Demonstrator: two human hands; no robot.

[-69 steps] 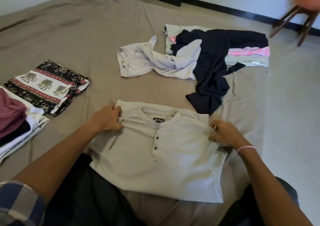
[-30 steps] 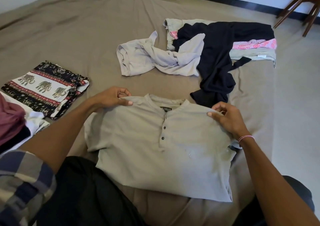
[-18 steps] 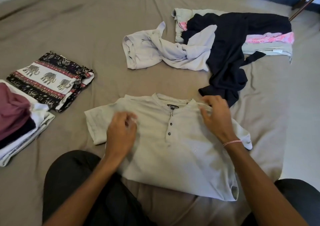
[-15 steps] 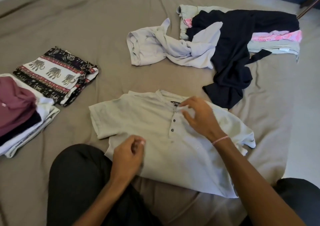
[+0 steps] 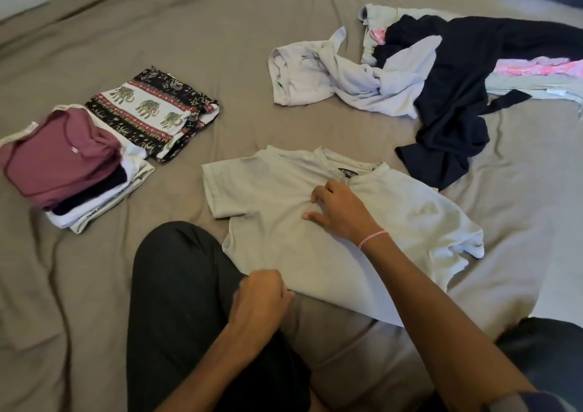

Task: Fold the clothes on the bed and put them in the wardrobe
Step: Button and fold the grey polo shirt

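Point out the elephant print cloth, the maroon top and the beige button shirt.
elephant print cloth (image 5: 148, 109), head view, on its white elephant band.
maroon top (image 5: 60, 162), head view, on its folded front.
beige button shirt (image 5: 410, 219), head view, on bare chest fabric.

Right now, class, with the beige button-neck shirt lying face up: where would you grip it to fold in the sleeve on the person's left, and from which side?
Pinch the sleeve at its hemmed cuff, coming from the person's left. It lies flat, spread out from the beige button-neck shirt over the bedsheet, and the right hand presses flat on the chest, likely anchoring it.
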